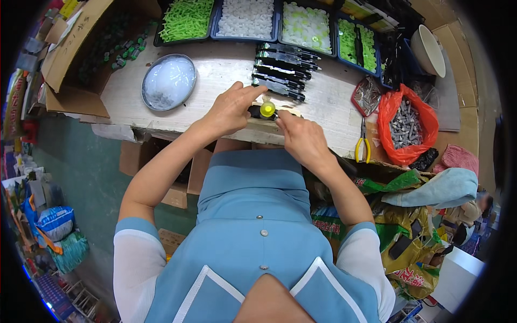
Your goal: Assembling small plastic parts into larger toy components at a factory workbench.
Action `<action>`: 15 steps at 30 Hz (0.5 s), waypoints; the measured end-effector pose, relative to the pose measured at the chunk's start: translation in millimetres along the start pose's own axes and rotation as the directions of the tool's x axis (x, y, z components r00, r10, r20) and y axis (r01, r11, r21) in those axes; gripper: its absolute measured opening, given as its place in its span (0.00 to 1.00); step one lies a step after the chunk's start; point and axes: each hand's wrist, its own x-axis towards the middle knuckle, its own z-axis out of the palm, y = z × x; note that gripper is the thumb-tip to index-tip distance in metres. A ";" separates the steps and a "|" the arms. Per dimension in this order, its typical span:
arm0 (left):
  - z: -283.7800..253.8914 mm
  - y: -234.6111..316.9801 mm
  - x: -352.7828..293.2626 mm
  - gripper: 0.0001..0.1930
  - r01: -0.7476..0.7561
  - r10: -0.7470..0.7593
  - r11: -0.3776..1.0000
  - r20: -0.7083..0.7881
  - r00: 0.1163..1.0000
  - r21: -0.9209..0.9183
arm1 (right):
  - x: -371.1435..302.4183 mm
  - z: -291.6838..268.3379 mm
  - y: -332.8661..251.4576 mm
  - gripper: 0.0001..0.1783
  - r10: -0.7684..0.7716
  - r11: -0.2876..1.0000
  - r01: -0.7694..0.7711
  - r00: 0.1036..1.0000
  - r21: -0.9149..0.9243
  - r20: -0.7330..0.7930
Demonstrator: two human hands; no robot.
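Note:
My left hand [229, 110] is at the table's front edge, index finger stretched toward the near end of a row of long black pieces with clear and silvery parts [283, 70]. Its lower fingers are partly hidden. Just right of it sits a round, translucent yellow-green part [267, 109], beside a dark piece [253, 111] on the worktop. My right hand [304, 140] is closed, thumb and forefinger pinched at a small dark bit next to the yellow-green part; what it holds is too small to name.
Along the back stand trays of green sticks [186, 20], white caps [245, 19], pale discs [305, 28] and green parts [366, 46]. A round dish [189, 91] and cardboard box [81, 102] lie left. Right are yellow-handled pliers [363, 148] and a red bag of metal parts [388, 124].

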 end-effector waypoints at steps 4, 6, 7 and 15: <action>4.6 3.5 -10.0 0.35 0.003 -0.005 1.000 -0.076 0.997 -0.027 | 7.2 -15.1 -6.0 0.09 0.033 0.959 0.029 0.977 0.281 -0.213; 8.5 2.8 -13.0 0.35 -0.048 0.043 0.998 -0.174 0.984 -0.026 | 20.0 -11.0 0.2 0.10 0.150 0.989 -0.149 0.987 -0.024 0.060; 12.4 3.2 -17.2 0.34 -0.044 0.039 0.999 -0.196 0.980 -0.023 | 23.7 -4.6 3.7 0.11 0.156 0.985 -0.158 0.987 0.066 0.040; 46.2 31.4 -41.8 0.19 -0.101 0.226 0.959 -0.498 0.837 0.265 | 36.8 -19.8 5.0 0.11 0.096 0.982 -0.091 0.995 0.163 -0.018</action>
